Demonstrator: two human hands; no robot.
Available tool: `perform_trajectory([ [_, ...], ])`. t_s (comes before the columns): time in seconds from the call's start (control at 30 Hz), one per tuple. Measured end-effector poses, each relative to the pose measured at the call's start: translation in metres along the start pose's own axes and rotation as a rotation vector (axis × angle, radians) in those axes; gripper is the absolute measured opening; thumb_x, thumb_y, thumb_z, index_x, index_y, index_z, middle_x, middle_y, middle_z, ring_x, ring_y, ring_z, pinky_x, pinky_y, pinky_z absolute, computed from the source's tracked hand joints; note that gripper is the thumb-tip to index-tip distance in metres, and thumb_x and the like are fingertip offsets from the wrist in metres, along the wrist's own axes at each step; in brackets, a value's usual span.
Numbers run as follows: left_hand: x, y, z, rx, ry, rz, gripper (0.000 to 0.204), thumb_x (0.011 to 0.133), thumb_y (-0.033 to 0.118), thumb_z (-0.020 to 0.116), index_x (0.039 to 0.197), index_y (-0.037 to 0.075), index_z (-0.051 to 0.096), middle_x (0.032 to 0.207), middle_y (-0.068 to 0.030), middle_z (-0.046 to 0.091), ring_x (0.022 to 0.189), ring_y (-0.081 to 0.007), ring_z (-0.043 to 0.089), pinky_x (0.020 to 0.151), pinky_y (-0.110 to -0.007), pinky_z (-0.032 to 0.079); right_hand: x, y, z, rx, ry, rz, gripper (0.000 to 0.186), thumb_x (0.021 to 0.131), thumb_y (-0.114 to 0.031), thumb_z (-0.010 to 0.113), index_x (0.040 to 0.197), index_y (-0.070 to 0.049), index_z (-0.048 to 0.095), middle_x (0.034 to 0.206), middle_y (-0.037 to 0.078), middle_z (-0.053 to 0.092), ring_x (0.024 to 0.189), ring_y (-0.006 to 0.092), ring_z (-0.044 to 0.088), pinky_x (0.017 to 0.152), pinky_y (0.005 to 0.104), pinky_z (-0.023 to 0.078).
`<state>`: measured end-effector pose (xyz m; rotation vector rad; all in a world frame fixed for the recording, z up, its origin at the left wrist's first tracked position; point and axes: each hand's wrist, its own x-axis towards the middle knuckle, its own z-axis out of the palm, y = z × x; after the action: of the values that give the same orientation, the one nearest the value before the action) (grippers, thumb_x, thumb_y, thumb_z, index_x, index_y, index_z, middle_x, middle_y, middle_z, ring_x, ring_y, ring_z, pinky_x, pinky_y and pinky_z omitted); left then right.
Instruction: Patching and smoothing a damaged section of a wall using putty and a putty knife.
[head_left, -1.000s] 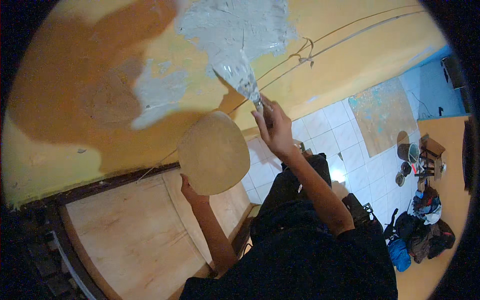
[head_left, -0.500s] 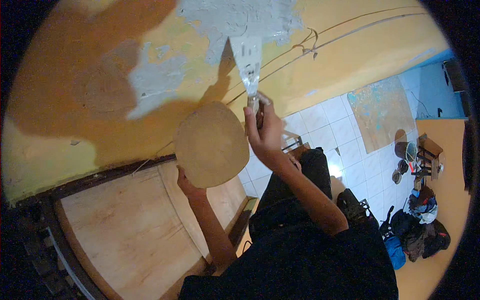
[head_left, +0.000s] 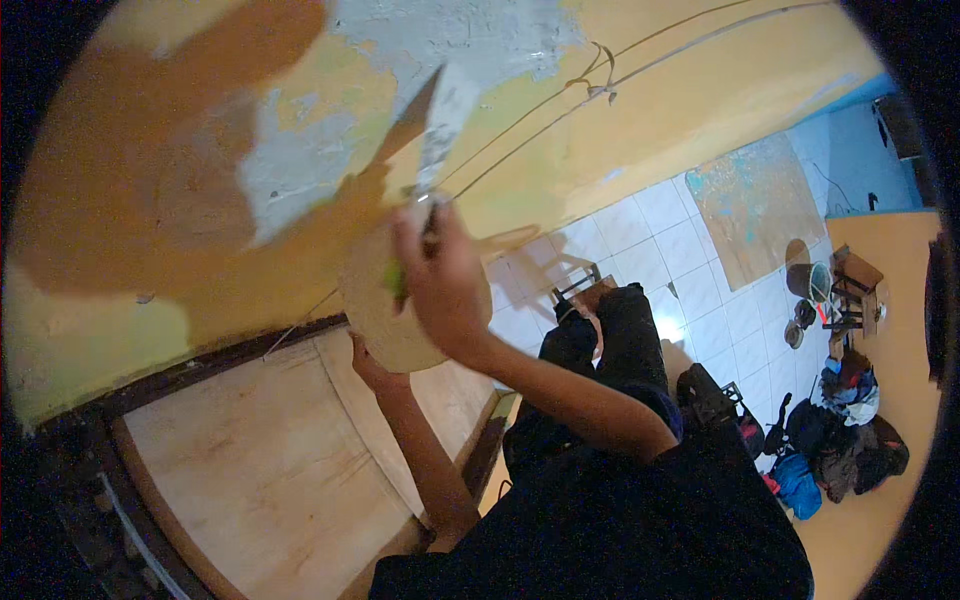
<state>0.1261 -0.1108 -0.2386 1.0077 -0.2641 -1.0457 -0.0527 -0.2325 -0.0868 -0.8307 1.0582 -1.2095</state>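
My right hand, slightly blurred, is closed around the handle of a putty knife. Its wide metal blade points up toward the yellow wall; whether it touches the wall I cannot tell. Grey putty covers a ragged patch above the blade, and a second putty patch lies to the left. My left hand grips a round tan board by its lower edge. The right hand crosses in front of this board and hides much of its right half.
Cables run along the wall. Below left is a pale wooden panel with a dark frame. On the tiled floor lie a stained sheet, a bucket and a heap of clothes and bags. A small stool stands by my legs.
My right hand has swung left with the putty knife, from beside the board to in front of it. The blade has turned more edge-on. My left hand still holds the board in nearly the same place.
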Motion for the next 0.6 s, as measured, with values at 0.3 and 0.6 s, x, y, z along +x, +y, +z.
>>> perform_trajectory([
  [0.3, -0.004, 0.004, -0.001, -0.004, -0.07, 0.039, 0.057, 0.105, 0.041, 0.031, 0.145, 0.002, 0.037, 0.145, -0.0163, 0.045, 0.133, -0.0355, 0.044, 0.112, -0.051, 0.034, -0.008, 0.01, 0.007, -0.128, 0.079, -0.31, 0.025, 0.098, -0.022, 0.061, 0.107, 0.0, 0.051, 0.076, 0.006, 0.055, 0.059, 0.0149, 0.058, 0.051, 0.0293, 0.05],
  [0.6, -0.006, 0.004, 0.002, 0.01, 0.063, -0.028, 0.057, 0.105, 0.042, 0.031, 0.145, 0.003, 0.037, 0.145, -0.0155, 0.045, 0.131, -0.0332, 0.045, 0.11, -0.049, 0.037, 0.004, 0.018, 0.014, -0.104, -0.028, -0.235, 0.024, 0.099, -0.023, 0.059, 0.103, -0.002, 0.048, 0.072, 0.004, 0.053, 0.052, 0.0113, 0.055, 0.036, 0.0251, 0.043],
])
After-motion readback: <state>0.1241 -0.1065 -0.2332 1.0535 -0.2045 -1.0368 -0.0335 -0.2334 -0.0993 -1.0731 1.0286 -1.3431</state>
